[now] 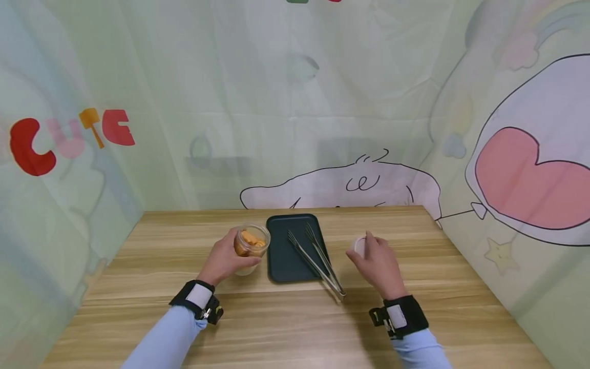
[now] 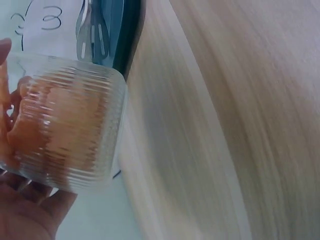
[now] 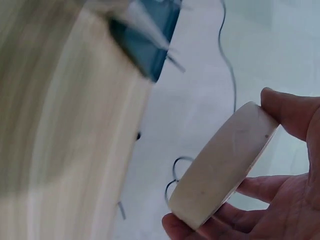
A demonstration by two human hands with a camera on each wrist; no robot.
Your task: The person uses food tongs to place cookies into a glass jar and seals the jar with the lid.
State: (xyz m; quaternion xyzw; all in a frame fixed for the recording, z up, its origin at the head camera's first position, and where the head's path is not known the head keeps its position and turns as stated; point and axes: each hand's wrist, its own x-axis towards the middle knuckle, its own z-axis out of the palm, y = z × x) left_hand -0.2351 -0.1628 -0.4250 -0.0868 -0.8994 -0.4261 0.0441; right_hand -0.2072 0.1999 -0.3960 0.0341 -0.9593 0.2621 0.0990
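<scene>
My left hand grips a clear ribbed jar by its side, left of the tray. Orange-brown food pieces fill much of it, and in the head view its top is uncovered. On the right, my right hand pinches a round white lid by its rim between thumb and fingers, tilted on edge. Between the hands, metal tongs lie across the dark tray, their handle end reaching past its near right corner onto the table.
The wooden table runs back to a pale printed cloth with cartoon drawings, which also hangs along both sides. Each wrist carries a black strap with a small camera.
</scene>
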